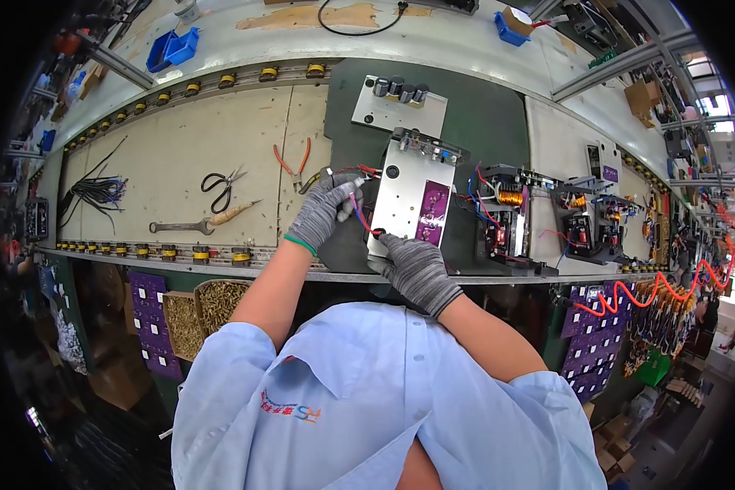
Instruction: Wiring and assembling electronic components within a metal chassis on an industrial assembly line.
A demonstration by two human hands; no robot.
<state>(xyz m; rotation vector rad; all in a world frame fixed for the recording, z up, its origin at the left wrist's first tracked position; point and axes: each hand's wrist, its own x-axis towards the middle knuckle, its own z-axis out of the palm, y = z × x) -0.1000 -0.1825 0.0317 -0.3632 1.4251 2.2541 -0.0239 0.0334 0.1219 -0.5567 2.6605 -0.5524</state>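
Observation:
A silver metal plate assembly with a purple circuit board lies before me on a dark green mat. My gloved left hand is closed at its left side, gripping thin red and blue wires that run to the plate's lower left corner. My gloved right hand rests at the plate's near edge, its fingers closed on that edge by the wire hole. Behind the assembly lies another silver plate with several black capacitors. Orange-handled pliers lie just beyond my left hand.
Left of my hands lie black scissors, a wrench, an awl-like tool with a wooden handle and a bundle of black cables. Open electronic units with copper coils stand to the right. Bins of small brass-coloured parts sit below the bench edge.

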